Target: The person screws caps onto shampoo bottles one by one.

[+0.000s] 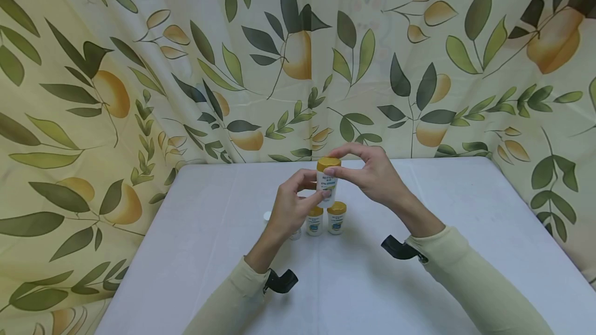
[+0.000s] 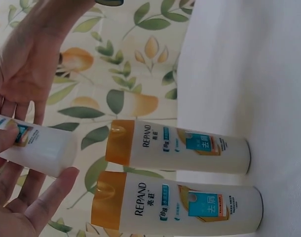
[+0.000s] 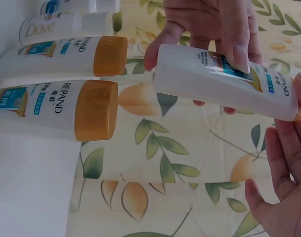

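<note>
Up above the table, both hands hold a small white shampoo bottle (image 1: pixel 326 184) with a gold cap. My left hand (image 1: pixel 293 203) grips its lower body, thumb across the label in the right wrist view. At the top, my right hand (image 1: pixel 374 176) pinches the gold cap between thumb and fingers. The bottle leans, its white base (image 2: pixel 61 153) showing in the left wrist view. Below stand two matching REPAND shampoo bottles (image 2: pixel 182 148) (image 3: pixel 49 106), upright side by side with their gold caps on.
A white Dove bottle (image 3: pixel 47 30) and another white bottle with blue print (image 3: pixel 66 6) stand farther along the row. In the head view the left hand partly hides them. A white cloth (image 1: pixel 214 252) covers the table; a leaf-patterned curtain (image 1: pixel 261 92) hangs behind.
</note>
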Demonstrator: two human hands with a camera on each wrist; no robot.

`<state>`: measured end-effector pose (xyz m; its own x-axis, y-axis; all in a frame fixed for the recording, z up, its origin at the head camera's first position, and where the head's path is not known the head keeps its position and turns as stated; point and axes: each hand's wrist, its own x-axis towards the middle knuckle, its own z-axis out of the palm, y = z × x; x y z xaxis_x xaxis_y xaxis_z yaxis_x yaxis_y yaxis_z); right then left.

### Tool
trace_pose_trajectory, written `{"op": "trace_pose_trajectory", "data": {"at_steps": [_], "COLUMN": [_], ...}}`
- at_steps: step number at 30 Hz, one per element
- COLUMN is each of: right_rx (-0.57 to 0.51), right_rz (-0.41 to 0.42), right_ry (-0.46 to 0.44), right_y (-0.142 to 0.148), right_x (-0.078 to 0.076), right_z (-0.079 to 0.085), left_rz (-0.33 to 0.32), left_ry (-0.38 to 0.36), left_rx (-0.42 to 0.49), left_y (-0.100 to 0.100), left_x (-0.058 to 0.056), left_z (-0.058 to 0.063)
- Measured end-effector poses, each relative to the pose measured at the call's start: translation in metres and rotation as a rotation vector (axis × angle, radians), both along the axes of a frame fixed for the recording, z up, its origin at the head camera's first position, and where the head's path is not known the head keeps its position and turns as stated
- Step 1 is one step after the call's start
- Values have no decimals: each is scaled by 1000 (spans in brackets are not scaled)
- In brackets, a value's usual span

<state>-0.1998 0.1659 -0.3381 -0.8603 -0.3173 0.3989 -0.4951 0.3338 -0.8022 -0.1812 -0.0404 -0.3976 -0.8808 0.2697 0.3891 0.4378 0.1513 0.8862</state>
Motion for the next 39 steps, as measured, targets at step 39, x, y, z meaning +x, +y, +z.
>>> {"op": "trace_pose_trajectory", "data": {"at_steps": [39], "right_rx": [18], "right_rz": [50], "right_ry": [-29], "right_y": [18], "right_x": [4], "right_z": [4], "left_rz": [-80], "left_ry": [-69], "left_rx": [-43], "left_y": [12], "left_x": [-8], "left_z": [13]}}
